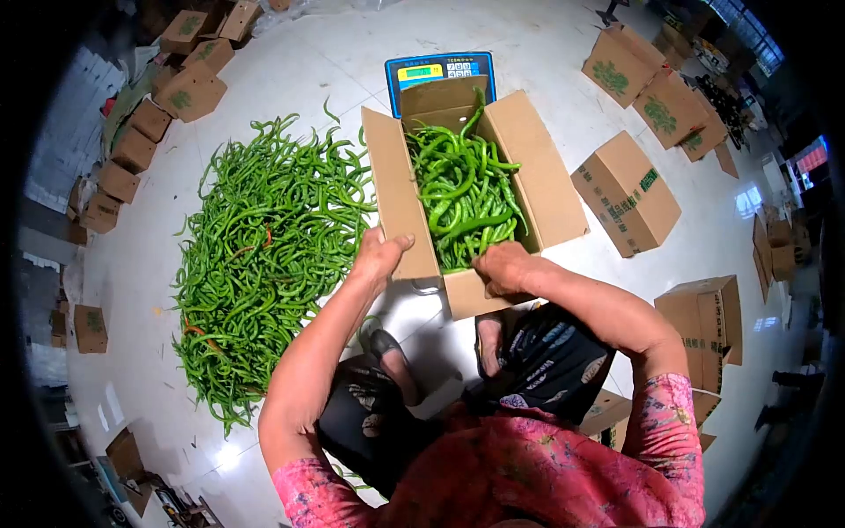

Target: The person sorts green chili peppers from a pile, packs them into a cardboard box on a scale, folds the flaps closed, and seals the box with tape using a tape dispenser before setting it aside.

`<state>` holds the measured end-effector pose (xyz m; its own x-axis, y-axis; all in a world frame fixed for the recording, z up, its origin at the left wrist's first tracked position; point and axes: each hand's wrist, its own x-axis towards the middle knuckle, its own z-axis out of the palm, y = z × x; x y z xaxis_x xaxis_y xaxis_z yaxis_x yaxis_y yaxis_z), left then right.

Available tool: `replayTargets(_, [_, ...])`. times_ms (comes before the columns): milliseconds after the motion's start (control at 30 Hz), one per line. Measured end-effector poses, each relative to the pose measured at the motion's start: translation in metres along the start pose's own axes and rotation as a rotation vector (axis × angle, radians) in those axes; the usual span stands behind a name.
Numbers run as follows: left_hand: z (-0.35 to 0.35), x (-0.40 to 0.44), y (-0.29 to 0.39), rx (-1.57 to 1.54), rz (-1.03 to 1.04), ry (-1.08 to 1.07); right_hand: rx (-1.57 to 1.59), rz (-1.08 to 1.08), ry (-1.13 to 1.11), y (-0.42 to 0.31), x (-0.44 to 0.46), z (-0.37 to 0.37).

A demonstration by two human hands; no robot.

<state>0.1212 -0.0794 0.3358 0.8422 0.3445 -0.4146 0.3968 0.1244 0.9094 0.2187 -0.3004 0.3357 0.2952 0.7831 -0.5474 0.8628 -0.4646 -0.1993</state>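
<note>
An open cardboard box (pixel 541 176), filled with long green chili peppers (pixel 462 189), stands on a digital scale (pixel 394 77) with its flaps folded out. At the lower end of the box's left flap is my left hand (pixel 380 257), its thumb over the cardboard and its fingers partly hidden. My right hand (pixel 509 267) is closed at the near right corner, gripping the rim beside the peppers; its fingertips are hidden. To the left, a wide heap of loose green chili peppers (pixel 264 255) covers part of the floor, with a few reddish ones among them.
A taped carton (pixel 627 194) lies right of the scale, with another carton (pixel 700 326) nearer me. More printed boxes (pixel 620 66) stand at the back right. Several cartons (pixel 134 145) line the left side. My feet (pixel 392 361) are just below the box.
</note>
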Motion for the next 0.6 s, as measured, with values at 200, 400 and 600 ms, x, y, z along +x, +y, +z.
replayTargets(200, [-0.002,-0.023,-0.001,0.006,-0.020,-0.110,-0.075,-0.195,0.129,0.001,-0.009,0.018])
replayTargets(400, [-0.015,-0.033,0.016,0.289,0.100,-0.233,-0.016,-0.343,0.019,-0.006,-0.017,0.035])
replayTargets(600, [-0.030,-0.009,0.037,-0.017,0.067,0.156,0.306,-0.108,0.310,-0.034,-0.067,0.025])
